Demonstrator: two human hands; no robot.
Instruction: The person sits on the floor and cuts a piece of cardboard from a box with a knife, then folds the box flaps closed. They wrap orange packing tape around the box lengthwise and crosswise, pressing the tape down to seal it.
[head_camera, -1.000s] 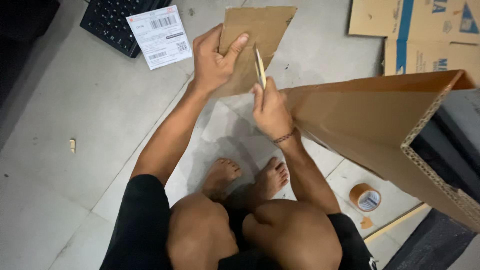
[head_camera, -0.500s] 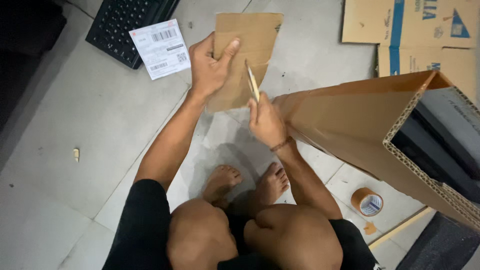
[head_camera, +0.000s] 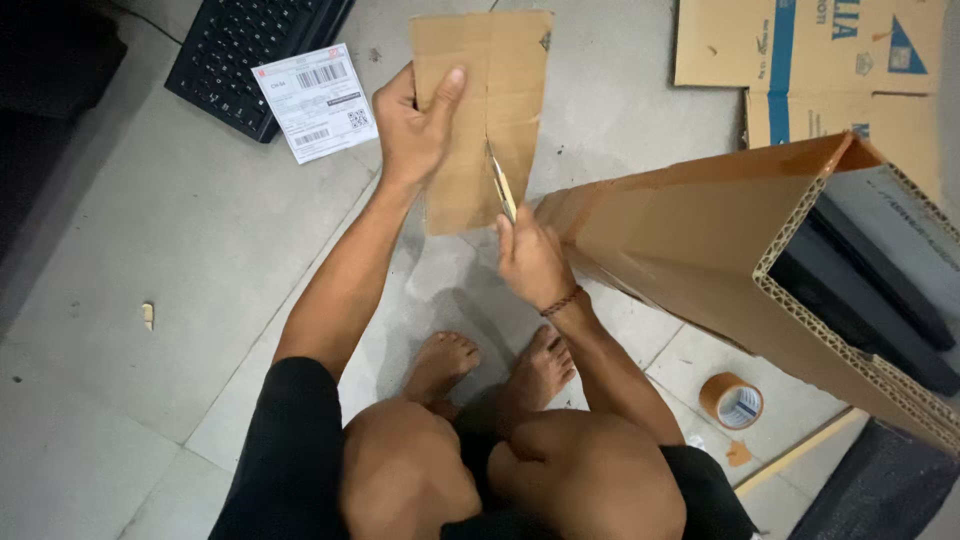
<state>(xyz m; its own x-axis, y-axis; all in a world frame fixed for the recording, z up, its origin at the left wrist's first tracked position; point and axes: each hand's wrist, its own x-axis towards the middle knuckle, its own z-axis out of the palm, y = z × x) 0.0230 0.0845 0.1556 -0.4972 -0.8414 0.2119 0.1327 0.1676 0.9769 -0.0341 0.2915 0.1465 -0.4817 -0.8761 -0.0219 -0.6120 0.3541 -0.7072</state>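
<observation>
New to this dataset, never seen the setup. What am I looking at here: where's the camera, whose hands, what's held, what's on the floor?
No machine: the camera sits on a person's head, looking down at their own arms, knees and bare feet. The left hand holds a cardboard piece upright. The right hand has a grip on a thin blade set in a slit in that piece. On the tiled floor lie a black keyboard, a printed label, a tape roll and flattened boxes. A large open carton stands at the right.
</observation>
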